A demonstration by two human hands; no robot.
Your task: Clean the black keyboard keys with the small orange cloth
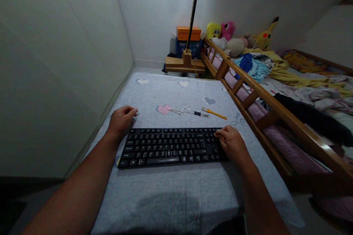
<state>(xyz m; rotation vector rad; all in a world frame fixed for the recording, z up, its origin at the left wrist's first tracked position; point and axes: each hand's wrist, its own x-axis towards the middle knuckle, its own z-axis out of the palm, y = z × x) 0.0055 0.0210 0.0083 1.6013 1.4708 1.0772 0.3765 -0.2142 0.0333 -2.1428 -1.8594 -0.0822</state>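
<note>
Cloth under keyboard and brush

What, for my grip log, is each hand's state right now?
Left hand: loosely closed near the keyboard, nothing visible in it.
Right hand: curled over the keyboard's right end; grip cannot be told.

Both bare forearms reach forward from the lower corners of the view, slanting inward toward each other. The left forearm runs up to a nearly straight left wrist, and the left hand is loosely curled, its fingers bent and pointing inward, thumb side toward the middle. The right forearm rises more steeply; the right hand sits slightly lower, knuckles up, fingers folded inward with the thumb close to the index finger. The hands are well apart.
</note>
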